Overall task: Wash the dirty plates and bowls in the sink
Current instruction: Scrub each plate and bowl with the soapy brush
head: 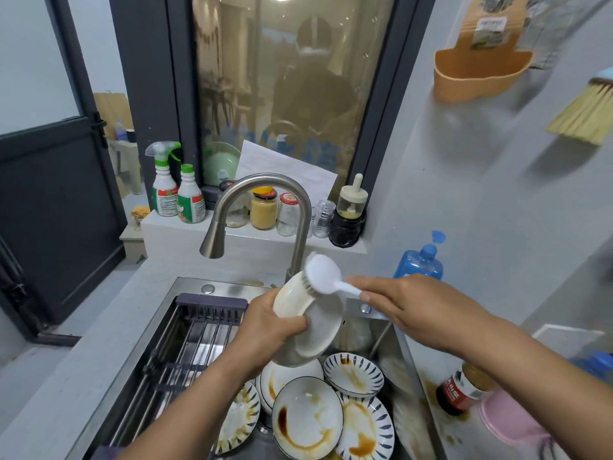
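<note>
Gripping a white bowl (316,330) by its rim, the left hand (268,330) holds it tilted above the sink (190,285). The right hand (404,303) clasps a brush (323,273) by the handle, bristles on the bowl's upper edge. Stained plates (306,418) lie stacked below.

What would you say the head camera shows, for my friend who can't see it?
A left hand holds a white bowl over the sink while the right hand holds a white brush against it. Stained plates lie piled below.
</note>
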`<state>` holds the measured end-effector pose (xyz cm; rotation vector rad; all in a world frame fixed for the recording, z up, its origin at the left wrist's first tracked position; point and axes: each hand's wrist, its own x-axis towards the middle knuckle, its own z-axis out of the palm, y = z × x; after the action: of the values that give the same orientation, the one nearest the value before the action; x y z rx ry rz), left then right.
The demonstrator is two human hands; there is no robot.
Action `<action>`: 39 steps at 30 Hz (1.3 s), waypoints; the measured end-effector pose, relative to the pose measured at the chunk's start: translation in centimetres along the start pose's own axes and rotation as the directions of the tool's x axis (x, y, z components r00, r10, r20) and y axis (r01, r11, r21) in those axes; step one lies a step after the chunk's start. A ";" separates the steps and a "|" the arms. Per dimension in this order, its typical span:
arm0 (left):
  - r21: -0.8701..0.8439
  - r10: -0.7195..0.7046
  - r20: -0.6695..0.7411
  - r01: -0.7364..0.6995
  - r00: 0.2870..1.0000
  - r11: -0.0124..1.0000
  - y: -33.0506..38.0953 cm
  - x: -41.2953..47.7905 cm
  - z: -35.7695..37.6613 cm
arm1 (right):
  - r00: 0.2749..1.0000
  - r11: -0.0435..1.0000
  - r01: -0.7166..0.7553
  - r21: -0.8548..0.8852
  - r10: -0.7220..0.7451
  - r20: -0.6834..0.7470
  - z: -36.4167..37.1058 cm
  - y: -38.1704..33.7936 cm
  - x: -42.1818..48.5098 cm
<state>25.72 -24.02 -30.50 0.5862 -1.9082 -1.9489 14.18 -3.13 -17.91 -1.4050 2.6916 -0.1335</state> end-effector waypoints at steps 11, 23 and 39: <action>-0.535 -0.057 -0.009 0.043 0.998 0.844 -0.4 0.1 -0.7 | 0.997 0.976 -0.072 0.205 0.073 0.001 1.5 3.8 -0.1; -0.545 -0.055 0.040 0.068 0.998 0.836 -0.7 0.0 -0.7 | 0.995 0.962 -0.100 0.256 0.098 0.023 -1.0 2.9 1.1; -0.903 -0.527 0.008 0.233 0.850 0.360 -2.5 2.9 2.0 | 0.998 0.986 -0.044 -0.161 0.052 0.046 5.4 -3.2 -2.7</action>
<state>22.28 -23.75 -33.11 0.9414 -0.3365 -2.5845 18.98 -2.89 -22.75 -1.3623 2.7456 0.1226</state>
